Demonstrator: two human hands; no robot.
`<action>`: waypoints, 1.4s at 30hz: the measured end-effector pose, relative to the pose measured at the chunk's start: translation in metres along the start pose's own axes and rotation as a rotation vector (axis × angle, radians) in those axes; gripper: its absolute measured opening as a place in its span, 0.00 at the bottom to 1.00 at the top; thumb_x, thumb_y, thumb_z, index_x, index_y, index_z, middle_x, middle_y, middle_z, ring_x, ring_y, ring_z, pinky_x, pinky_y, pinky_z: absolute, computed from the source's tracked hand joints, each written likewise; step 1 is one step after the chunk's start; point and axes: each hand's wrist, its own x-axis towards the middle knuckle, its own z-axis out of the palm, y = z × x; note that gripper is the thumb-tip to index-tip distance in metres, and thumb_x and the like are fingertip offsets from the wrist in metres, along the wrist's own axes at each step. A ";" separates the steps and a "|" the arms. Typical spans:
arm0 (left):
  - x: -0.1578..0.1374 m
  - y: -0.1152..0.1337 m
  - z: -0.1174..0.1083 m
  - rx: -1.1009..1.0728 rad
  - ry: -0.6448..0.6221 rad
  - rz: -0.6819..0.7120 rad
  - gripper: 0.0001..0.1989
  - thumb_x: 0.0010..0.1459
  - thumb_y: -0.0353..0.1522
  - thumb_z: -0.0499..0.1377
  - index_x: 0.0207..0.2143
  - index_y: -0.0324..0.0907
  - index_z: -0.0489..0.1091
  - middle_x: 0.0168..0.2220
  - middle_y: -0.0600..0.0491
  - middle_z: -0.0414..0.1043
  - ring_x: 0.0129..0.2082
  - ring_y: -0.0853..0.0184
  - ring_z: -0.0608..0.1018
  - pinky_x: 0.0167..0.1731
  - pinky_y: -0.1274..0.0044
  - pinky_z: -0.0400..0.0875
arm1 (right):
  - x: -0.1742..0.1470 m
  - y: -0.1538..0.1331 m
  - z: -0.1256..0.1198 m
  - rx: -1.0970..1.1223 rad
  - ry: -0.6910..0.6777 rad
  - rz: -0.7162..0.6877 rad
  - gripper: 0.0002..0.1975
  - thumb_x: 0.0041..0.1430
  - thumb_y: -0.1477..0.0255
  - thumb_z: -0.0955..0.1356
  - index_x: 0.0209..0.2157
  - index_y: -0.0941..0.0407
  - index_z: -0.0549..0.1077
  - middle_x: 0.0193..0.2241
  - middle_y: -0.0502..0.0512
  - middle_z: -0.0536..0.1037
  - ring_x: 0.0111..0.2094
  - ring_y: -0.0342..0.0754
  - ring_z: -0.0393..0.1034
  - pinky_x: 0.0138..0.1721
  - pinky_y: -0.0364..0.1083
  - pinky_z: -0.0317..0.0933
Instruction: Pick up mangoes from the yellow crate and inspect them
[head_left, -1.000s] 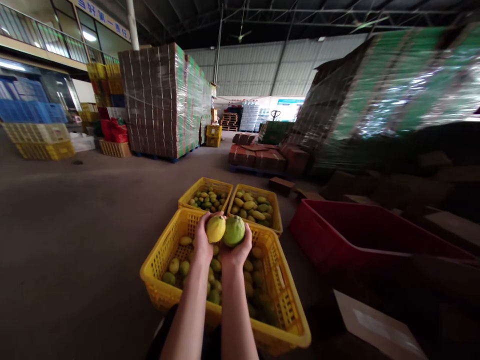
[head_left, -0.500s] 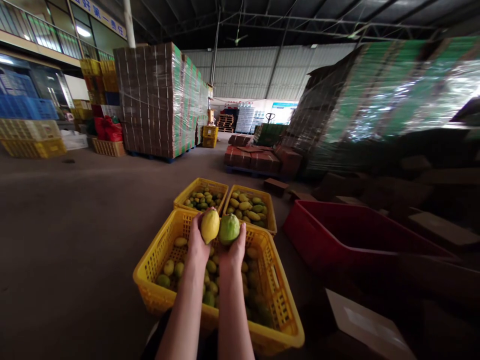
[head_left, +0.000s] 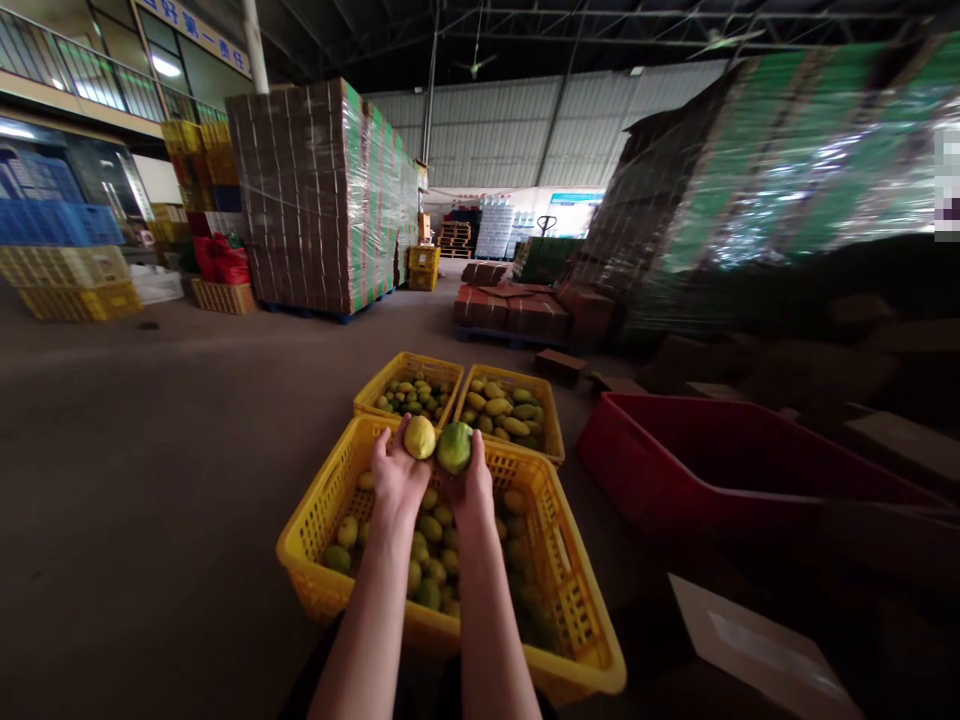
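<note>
Both my hands are held out over the far side of a large yellow plastic crate [head_left: 574, 560]. In my left hand [head_left: 397, 475] rests a yellow papaya-like fruit [head_left: 419, 437], with the fingers curled loosely behind it and the thumb side spread. A green papaya-like fruit [head_left: 454, 448] sits in my right hand [head_left: 475, 482], its thumb along the right side. The two fruits are side by side, a narrow gap between them. Below my forearms, several green and yellow fruits [head_left: 430, 530] lie in the crate; my arms hide some.
Two smaller yellow crates, the left one [head_left: 360, 393] and the right one [head_left: 556, 420], stand just beyond, filled with fruit. A deep red bin [head_left: 637, 470] is at the right, near loose cardboard [head_left: 750, 640]. Wrapped pallet stacks [head_left: 292, 200] rise behind.
Both fruits have been tipped, so their ends face me more and they look rounder. My left fingers have loosened and spread a little. The view has shifted slightly.
</note>
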 end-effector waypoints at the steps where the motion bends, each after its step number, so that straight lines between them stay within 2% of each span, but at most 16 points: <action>1: -0.002 0.000 0.001 0.020 -0.012 -0.004 0.21 0.63 0.39 0.49 0.48 0.39 0.74 0.37 0.46 0.78 0.36 0.62 0.80 0.42 0.71 0.73 | -0.001 -0.002 0.001 -0.004 0.055 0.045 0.16 0.52 0.56 0.71 0.33 0.55 0.74 0.20 0.47 0.78 0.25 0.47 0.77 0.31 0.46 0.74; 3: -0.005 0.001 0.003 0.058 -0.044 -0.010 0.22 0.62 0.39 0.49 0.51 0.39 0.74 0.39 0.45 0.79 0.38 0.62 0.80 0.43 0.72 0.73 | -0.003 -0.007 0.003 -0.001 0.116 0.125 0.16 0.52 0.56 0.71 0.34 0.54 0.73 0.20 0.46 0.78 0.25 0.47 0.77 0.30 0.46 0.74; 7: -0.009 0.001 0.005 0.050 -0.064 0.012 0.21 0.62 0.37 0.50 0.51 0.39 0.74 0.40 0.45 0.80 0.41 0.62 0.81 0.43 0.75 0.73 | -0.005 -0.015 0.003 -0.016 0.025 0.200 0.18 0.53 0.54 0.70 0.34 0.54 0.74 0.21 0.48 0.79 0.26 0.49 0.78 0.29 0.48 0.74; 12: -0.006 -0.001 0.008 0.063 -0.020 0.035 0.17 0.63 0.31 0.49 0.46 0.39 0.75 0.36 0.49 0.81 0.36 0.66 0.82 0.38 0.79 0.75 | -0.010 -0.020 0.006 -0.033 -0.021 0.184 0.17 0.51 0.56 0.72 0.35 0.54 0.75 0.21 0.47 0.79 0.29 0.50 0.78 0.32 0.48 0.74; 15: -0.005 -0.002 0.010 0.098 0.030 0.034 0.15 0.62 0.28 0.50 0.41 0.41 0.76 0.33 0.51 0.80 0.34 0.68 0.82 0.35 0.81 0.75 | -0.018 -0.023 0.013 0.032 -0.120 0.171 0.15 0.51 0.57 0.71 0.35 0.54 0.76 0.26 0.50 0.82 0.33 0.51 0.79 0.36 0.48 0.74; 18: -0.009 0.000 0.011 0.090 0.028 0.028 0.15 0.62 0.29 0.49 0.38 0.43 0.77 0.31 0.52 0.80 0.34 0.67 0.81 0.33 0.81 0.74 | -0.029 -0.028 0.017 0.143 -0.206 0.201 0.15 0.53 0.57 0.70 0.33 0.54 0.77 0.29 0.51 0.82 0.33 0.50 0.79 0.37 0.48 0.74; 22: -0.016 0.002 0.012 0.012 -0.021 0.027 0.14 0.62 0.30 0.50 0.36 0.41 0.77 0.31 0.52 0.79 0.32 0.69 0.81 0.33 0.82 0.75 | -0.035 -0.036 0.015 0.276 -0.198 0.262 0.15 0.54 0.57 0.68 0.32 0.54 0.78 0.25 0.50 0.81 0.27 0.46 0.76 0.35 0.47 0.73; 26: -0.019 0.000 0.013 -0.014 -0.033 -0.004 0.13 0.61 0.30 0.52 0.35 0.40 0.76 0.30 0.52 0.79 0.30 0.69 0.81 0.32 0.81 0.75 | -0.031 -0.044 0.004 0.291 -0.189 0.212 0.13 0.53 0.58 0.69 0.31 0.54 0.77 0.26 0.51 0.81 0.28 0.47 0.76 0.36 0.49 0.73; 30: -0.020 -0.008 0.013 0.004 -0.042 -0.018 0.12 0.60 0.30 0.52 0.36 0.40 0.76 0.29 0.52 0.78 0.29 0.69 0.80 0.33 0.80 0.76 | -0.028 -0.050 -0.004 0.301 -0.190 0.183 0.11 0.51 0.61 0.71 0.32 0.54 0.77 0.29 0.51 0.82 0.31 0.48 0.77 0.34 0.47 0.72; 34: -0.022 -0.016 0.014 0.036 -0.069 -0.030 0.11 0.59 0.32 0.53 0.31 0.40 0.75 0.27 0.51 0.77 0.28 0.68 0.80 0.32 0.78 0.77 | -0.029 -0.054 -0.006 0.332 -0.175 0.192 0.09 0.52 0.62 0.69 0.30 0.53 0.76 0.27 0.50 0.81 0.28 0.46 0.76 0.29 0.45 0.71; 38: -0.026 -0.017 0.014 0.138 -0.095 -0.055 0.15 0.61 0.36 0.53 0.25 0.40 0.73 0.25 0.51 0.76 0.24 0.69 0.78 0.23 0.80 0.74 | -0.032 -0.057 -0.006 0.358 -0.176 0.209 0.08 0.52 0.64 0.67 0.27 0.53 0.74 0.24 0.48 0.79 0.22 0.44 0.73 0.22 0.43 0.67; 42: -0.027 -0.014 0.012 0.214 -0.190 -0.100 0.20 0.63 0.41 0.53 0.22 0.41 0.71 0.23 0.52 0.72 0.20 0.70 0.75 0.15 0.81 0.68 | -0.035 -0.056 -0.006 0.286 -0.220 0.145 0.10 0.51 0.61 0.67 0.25 0.53 0.72 0.22 0.47 0.76 0.20 0.44 0.70 0.19 0.43 0.64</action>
